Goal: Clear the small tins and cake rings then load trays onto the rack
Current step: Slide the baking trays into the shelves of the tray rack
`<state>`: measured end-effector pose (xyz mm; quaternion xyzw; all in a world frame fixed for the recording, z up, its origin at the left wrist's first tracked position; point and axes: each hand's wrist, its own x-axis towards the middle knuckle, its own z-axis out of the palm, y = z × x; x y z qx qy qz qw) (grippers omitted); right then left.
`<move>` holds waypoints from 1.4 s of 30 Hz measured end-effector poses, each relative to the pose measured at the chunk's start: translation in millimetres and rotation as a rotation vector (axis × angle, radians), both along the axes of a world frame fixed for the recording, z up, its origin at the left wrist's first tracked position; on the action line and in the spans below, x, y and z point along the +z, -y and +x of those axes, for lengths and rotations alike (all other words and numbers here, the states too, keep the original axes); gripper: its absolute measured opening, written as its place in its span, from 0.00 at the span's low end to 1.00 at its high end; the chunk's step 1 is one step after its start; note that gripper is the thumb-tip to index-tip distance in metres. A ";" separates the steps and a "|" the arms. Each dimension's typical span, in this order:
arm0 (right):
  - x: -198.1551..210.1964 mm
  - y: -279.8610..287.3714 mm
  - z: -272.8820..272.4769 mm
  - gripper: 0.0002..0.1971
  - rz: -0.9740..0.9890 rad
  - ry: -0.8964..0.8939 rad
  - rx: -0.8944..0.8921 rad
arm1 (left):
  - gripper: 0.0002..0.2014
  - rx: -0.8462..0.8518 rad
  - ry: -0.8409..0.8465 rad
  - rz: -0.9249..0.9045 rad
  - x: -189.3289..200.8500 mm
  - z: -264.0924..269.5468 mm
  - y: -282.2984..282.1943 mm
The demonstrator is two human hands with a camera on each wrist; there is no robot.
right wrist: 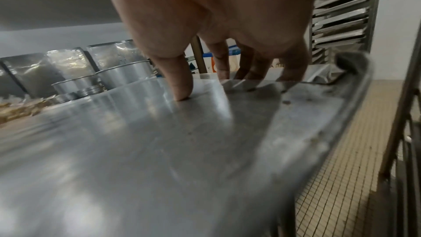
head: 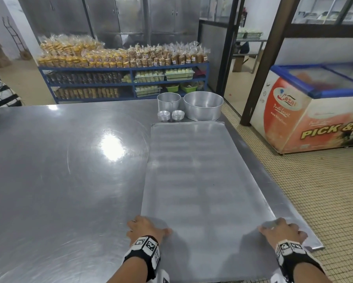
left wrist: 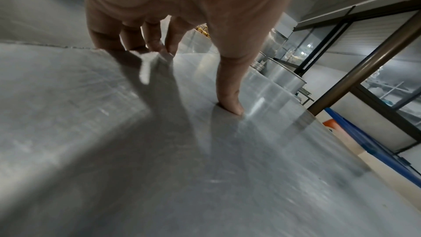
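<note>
A large flat metal tray [head: 192, 170] lies lengthwise on the right side of the steel table [head: 59, 160]. My left hand [head: 149, 225] grips its near left corner: the thumb [left wrist: 230, 104] presses on top and the fingers [left wrist: 136, 42] curl over the left edge. My right hand [head: 280, 227] holds the near right corner the same way, thumb [right wrist: 182, 87] on the tray [right wrist: 136, 141], fingers [right wrist: 250, 71] hooked over the edge. Beyond the tray's far end stand two stacks of small tins [head: 163, 115] and two round cake tins [head: 203, 108].
A rack [right wrist: 341, 6] with several tray slots stands to my right, across a strip of tiled floor [head: 314, 201]. A chest freezer [head: 314, 109] sits at the right. A blue shelf [head: 122, 78] of packaged goods stands behind the table.
</note>
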<state>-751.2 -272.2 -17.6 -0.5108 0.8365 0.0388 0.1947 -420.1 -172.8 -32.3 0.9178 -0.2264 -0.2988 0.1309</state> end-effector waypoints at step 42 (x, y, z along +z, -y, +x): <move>-14.5 -262.8 156.1 0.36 0.198 0.240 -0.244 | 0.58 -0.141 -0.016 0.041 -17.8 187.6 -188.8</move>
